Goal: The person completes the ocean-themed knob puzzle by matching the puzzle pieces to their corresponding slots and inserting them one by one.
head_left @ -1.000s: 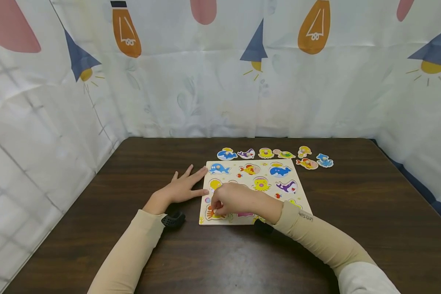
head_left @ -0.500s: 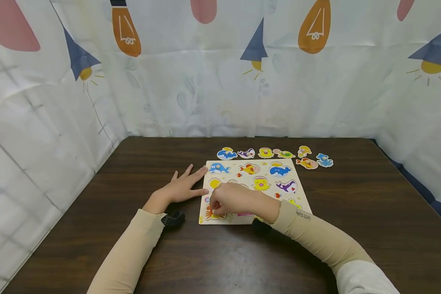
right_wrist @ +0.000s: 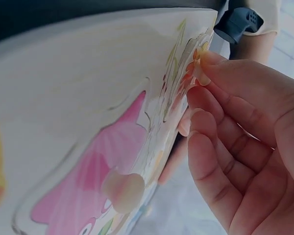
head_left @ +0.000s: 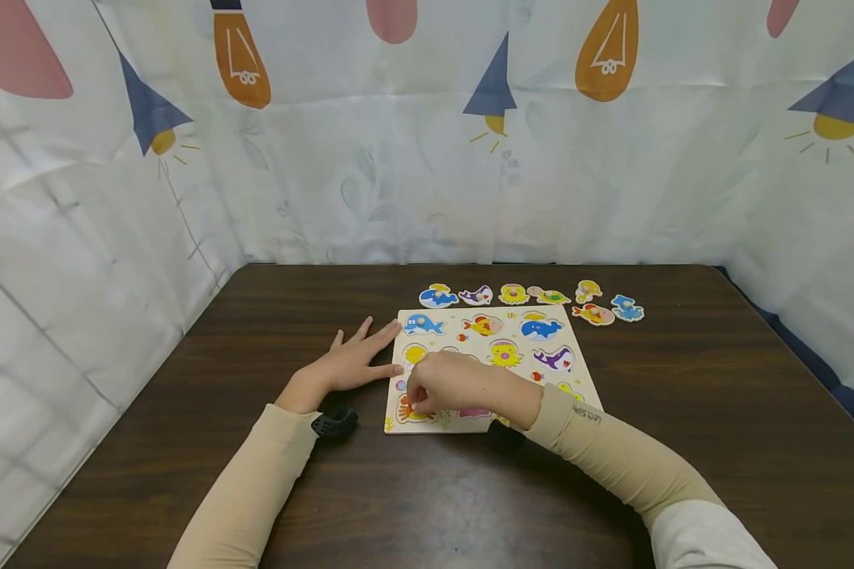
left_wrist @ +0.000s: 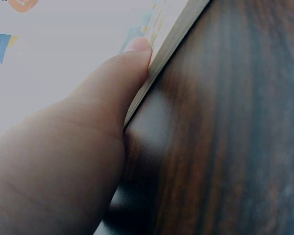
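Observation:
A pale wooden puzzle board [head_left: 453, 319] with sea animals lies on the dark table. Near its lower left corner, my right hand [head_left: 462, 387] pinches the knob of an orange crab piece [head_left: 406, 411] between thumb and finger. The crab lies at its picture place; whether it sits fully flat is hidden. In the right wrist view, a pink starfish piece [right_wrist: 83, 191] with a round knob is close by. My left hand [head_left: 345, 367] lies spread at the board's left side, its fingertips touching the edge. The left wrist view shows the thumb [left_wrist: 122, 68] against that edge.
Several loose knobbed pieces lie behind the board, including a blue whale [head_left: 437, 298], a purple whale [head_left: 476, 295], an octopus [head_left: 514, 294] and a turtle [head_left: 553, 297]. A red-yellow fish [head_left: 594, 315] and a blue piece [head_left: 627, 309] lie right. A printed curtain [head_left: 413, 174] hangs behind.
Both hands stay almost still; the right keeps its pinch on the crab piece. The head view shifts very slightly.

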The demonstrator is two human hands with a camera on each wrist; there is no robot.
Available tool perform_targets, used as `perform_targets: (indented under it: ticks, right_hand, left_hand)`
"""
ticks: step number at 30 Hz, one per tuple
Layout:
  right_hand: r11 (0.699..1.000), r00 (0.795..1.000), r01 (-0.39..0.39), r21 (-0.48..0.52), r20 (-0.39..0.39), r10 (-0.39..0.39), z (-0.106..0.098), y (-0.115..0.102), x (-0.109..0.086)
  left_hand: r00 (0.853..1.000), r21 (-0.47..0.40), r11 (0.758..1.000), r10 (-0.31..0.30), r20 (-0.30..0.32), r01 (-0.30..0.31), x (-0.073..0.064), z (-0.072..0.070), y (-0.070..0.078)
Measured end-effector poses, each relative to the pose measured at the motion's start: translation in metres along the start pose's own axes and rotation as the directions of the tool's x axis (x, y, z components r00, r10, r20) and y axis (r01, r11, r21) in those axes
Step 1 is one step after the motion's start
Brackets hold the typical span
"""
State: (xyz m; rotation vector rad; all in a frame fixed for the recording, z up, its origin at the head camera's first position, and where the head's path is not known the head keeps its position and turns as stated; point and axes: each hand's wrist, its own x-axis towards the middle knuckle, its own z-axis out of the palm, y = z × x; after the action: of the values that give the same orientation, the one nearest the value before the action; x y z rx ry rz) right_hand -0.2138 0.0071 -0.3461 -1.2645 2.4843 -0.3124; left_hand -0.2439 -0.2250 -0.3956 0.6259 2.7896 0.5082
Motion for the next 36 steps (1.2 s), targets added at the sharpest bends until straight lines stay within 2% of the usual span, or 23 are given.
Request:
perform_targets:
  ticks: [11, 19, 24, 36]
  right_hand:
    - [1.000, 1.000, 0.002, -0.015, 0.001, -0.002, -0.001, -0.001, 0.003]
    - [1.000, 1.000, 0.003, 0.017, -0.001, -0.003, -0.001, 0.001, 0.001]
    - [0.999, 0.999, 0.032, 0.043, -0.009, -0.032, -0.004, 0.002, -0.004]
    - [0.985, 0.986, 0.119, 0.125, -0.131, -0.103, -0.010, 0.016, -0.026]
  left_hand:
    - [1.000, -0.003, 1.000, 0.005, -0.008, -0.005, -0.002, -0.003, 0.001]
    - [1.000, -0.004, 1.000, 0.006, -0.011, -0.006, -0.003, -0.006, 0.005]
    - [1.000, -0.016, 1.000, 0.006, -0.003, -0.006, -0.003, -0.004, 0.005]
    - [1.000, -0.020, 1.000, 0.004, -0.003, -0.004, -0.003, -0.001, 0.002]
